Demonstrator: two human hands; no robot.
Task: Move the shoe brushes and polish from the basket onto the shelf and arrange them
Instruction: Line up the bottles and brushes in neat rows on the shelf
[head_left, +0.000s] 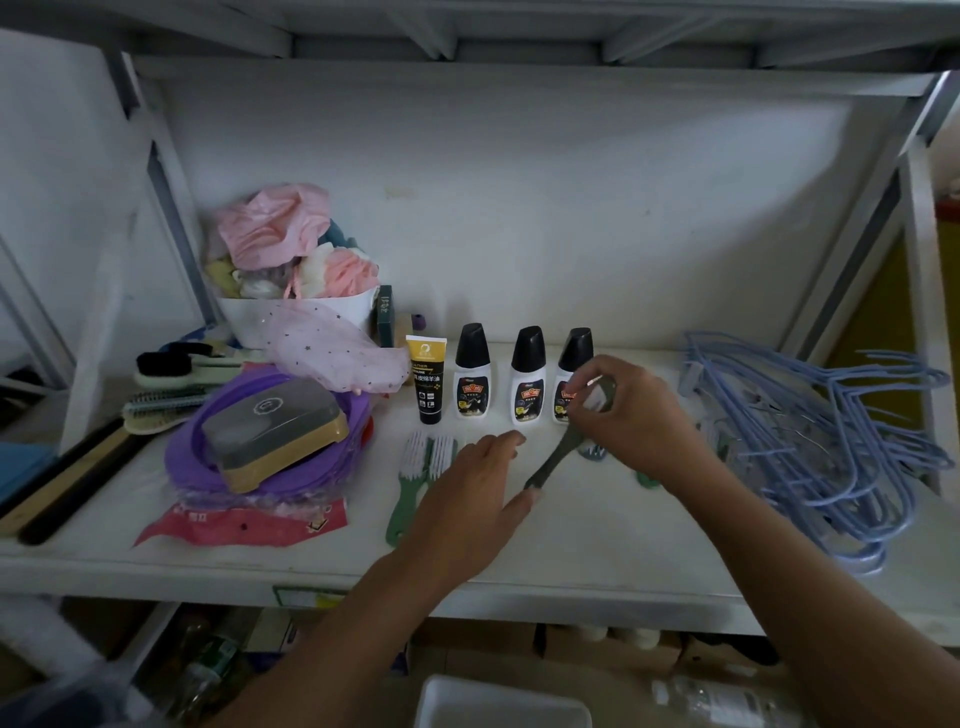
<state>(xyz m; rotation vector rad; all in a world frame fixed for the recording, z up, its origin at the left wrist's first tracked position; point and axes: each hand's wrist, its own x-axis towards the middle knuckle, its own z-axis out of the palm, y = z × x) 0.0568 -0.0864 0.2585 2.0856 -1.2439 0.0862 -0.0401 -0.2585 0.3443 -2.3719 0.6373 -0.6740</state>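
Right hand (631, 410) pinches the grey-green plastic brush (558, 453) at its head. Handle slants near-left, tip touching the flat, empty left hand (475, 499).

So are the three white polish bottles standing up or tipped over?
Upright. All three white polish bottles stand in a row on the shelf, black caps on top, beside the tube.

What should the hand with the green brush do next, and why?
Probably lay the green brush, pinched by the right hand, flat beside the two green brushes already lying before the polish bottles, so the row stays neat.
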